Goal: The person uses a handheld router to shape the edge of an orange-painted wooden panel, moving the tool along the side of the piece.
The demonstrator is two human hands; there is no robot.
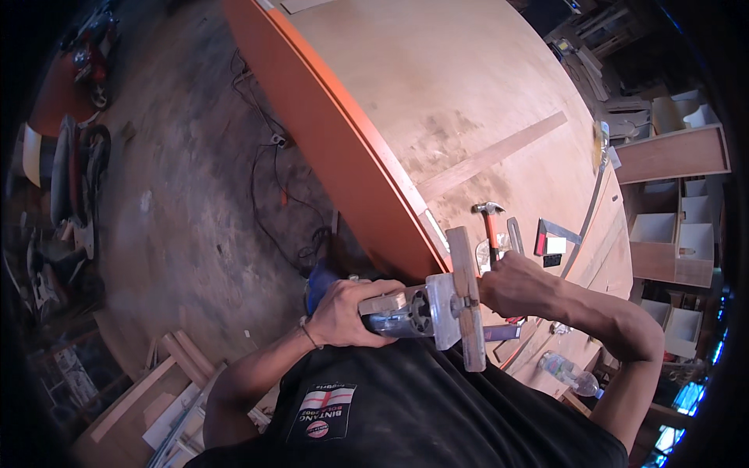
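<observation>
In front of my chest, my left hand (349, 313) is wrapped round the body of a trim router (399, 318). The tool lies sideways, its clear base (443, 312) facing right. A wooden strip (466, 300) sits across the base, its long side running away from me. On the strip's right side, my right hand (515, 287) is closed, with fingers curled close to the strip's middle; whatever they grip is hidden. Just beyond that hand lies a claw hammer (491, 224) with an orange handle. An orange-edged panel (335, 132) runs away from me behind the router.
A wooden batten (495, 154) lies across the panel's pale top. A try square (558, 234) and a clear plastic bottle (569, 373) are at the right. Cables (273, 175) trail on the floor at left; wood offcuts (175, 366) are piled lower left. Cabinet boxes (675, 226) stand far right.
</observation>
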